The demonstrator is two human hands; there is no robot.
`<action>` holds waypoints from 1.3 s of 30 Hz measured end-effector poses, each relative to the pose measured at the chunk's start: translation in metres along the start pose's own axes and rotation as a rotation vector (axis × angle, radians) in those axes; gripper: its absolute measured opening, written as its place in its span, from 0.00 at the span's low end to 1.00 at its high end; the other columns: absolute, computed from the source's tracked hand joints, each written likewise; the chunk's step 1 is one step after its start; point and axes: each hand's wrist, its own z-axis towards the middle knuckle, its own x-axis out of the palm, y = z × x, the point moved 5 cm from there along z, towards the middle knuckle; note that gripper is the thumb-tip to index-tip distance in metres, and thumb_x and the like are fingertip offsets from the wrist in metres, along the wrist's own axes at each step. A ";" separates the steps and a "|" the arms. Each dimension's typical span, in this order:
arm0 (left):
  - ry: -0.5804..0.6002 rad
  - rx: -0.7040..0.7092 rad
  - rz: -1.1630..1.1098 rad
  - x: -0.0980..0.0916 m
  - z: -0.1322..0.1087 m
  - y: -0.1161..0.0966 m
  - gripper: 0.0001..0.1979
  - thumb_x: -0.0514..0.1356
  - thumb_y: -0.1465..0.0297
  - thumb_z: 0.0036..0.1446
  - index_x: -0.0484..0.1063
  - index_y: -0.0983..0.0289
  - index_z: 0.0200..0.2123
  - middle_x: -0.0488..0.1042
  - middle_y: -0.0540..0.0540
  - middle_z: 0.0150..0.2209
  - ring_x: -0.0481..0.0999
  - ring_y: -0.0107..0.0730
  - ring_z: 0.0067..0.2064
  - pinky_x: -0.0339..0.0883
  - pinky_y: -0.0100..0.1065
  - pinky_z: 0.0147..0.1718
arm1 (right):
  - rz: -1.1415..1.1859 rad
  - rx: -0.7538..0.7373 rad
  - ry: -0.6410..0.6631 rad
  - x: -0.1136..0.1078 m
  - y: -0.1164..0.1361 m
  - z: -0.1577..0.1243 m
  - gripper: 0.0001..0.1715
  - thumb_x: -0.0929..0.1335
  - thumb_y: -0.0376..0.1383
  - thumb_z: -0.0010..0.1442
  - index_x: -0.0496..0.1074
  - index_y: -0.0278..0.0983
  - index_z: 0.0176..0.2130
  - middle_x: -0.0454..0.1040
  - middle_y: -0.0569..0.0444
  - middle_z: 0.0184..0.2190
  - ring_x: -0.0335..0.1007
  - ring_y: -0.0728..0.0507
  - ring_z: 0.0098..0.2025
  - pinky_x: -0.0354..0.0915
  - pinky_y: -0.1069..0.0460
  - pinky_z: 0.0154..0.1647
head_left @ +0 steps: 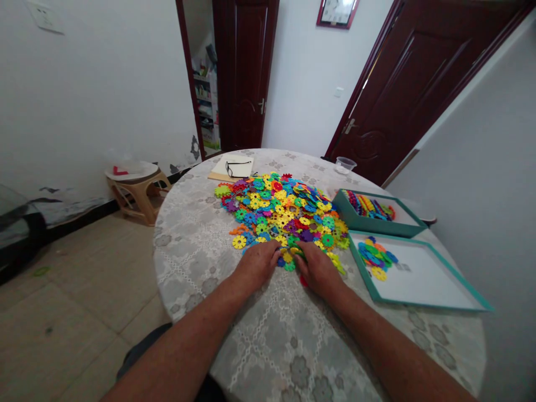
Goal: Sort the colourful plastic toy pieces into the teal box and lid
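Note:
A heap of colourful plastic snowflake discs (285,209) is spread over the table, many of them flower-shaped with notched edges. My left hand (257,262) is at the near edge of the heap, fingers closed in a pinch on a snowflake disc. Close beside it, my right hand (318,267) pinches a green and yellow snowflake disc (295,250). The fingertips nearly meet, and the fingers partly hide the held pieces. Between the hands lie a yellow disc and a green disc (289,267). A red disc (304,282) shows under my right hand.
On the right, a teal box (377,223) holds rows of stacked discs. Its shallow lid (427,279) has a small pile of discs inside. Eyeglasses (238,167) rest on a notebook (221,166) at the back left. A clear plastic bowl (345,164) stands at the far edge.

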 end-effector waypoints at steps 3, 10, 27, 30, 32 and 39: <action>-0.042 0.012 -0.022 0.005 0.002 0.006 0.12 0.52 0.68 0.71 0.75 0.61 0.48 0.81 0.58 0.45 0.79 0.40 0.47 0.68 0.36 0.48 | 0.052 -0.016 0.007 0.000 0.004 -0.004 0.15 0.65 0.36 0.70 0.72 0.37 0.54 0.76 0.44 0.44 0.74 0.38 0.46 0.71 0.44 0.49; -0.131 -0.008 -0.099 0.004 -0.005 0.004 0.11 0.55 0.69 0.68 0.76 0.61 0.48 0.82 0.57 0.45 0.80 0.39 0.46 0.68 0.35 0.47 | 0.193 -0.035 -0.061 -0.011 0.016 -0.017 0.22 0.66 0.37 0.70 0.68 0.39 0.61 0.76 0.44 0.53 0.73 0.38 0.54 0.69 0.43 0.57; -0.037 -0.009 -0.499 -0.012 -0.012 -0.011 0.15 0.58 0.56 0.65 0.73 0.59 0.48 0.82 0.54 0.40 0.82 0.38 0.39 0.74 0.36 0.38 | 0.166 -0.014 -0.049 -0.049 0.019 -0.003 0.06 0.67 0.36 0.67 0.72 0.38 0.44 0.74 0.51 0.38 0.70 0.43 0.40 0.63 0.51 0.42; -0.160 0.007 -0.241 -0.028 -0.012 0.001 0.16 0.57 0.57 0.66 0.73 0.59 0.49 0.82 0.55 0.42 0.82 0.39 0.41 0.75 0.39 0.43 | -0.017 0.103 -0.145 -0.081 -0.017 -0.003 0.07 0.66 0.37 0.67 0.71 0.37 0.43 0.74 0.48 0.38 0.70 0.41 0.41 0.63 0.49 0.44; -0.231 0.005 -0.076 -0.038 -0.012 0.014 0.15 0.56 0.59 0.66 0.73 0.60 0.50 0.81 0.57 0.45 0.81 0.42 0.45 0.74 0.41 0.47 | -0.173 0.210 -0.180 -0.101 -0.049 -0.006 0.09 0.64 0.37 0.66 0.72 0.36 0.43 0.75 0.46 0.38 0.70 0.39 0.42 0.63 0.48 0.45; -0.184 -0.144 0.281 -0.054 -0.014 0.065 0.19 0.57 0.67 0.64 0.73 0.63 0.57 0.77 0.62 0.56 0.76 0.49 0.58 0.68 0.45 0.60 | -0.590 0.583 -0.047 -0.131 -0.149 -0.038 0.15 0.63 0.38 0.65 0.75 0.33 0.44 0.77 0.40 0.39 0.73 0.37 0.41 0.63 0.48 0.41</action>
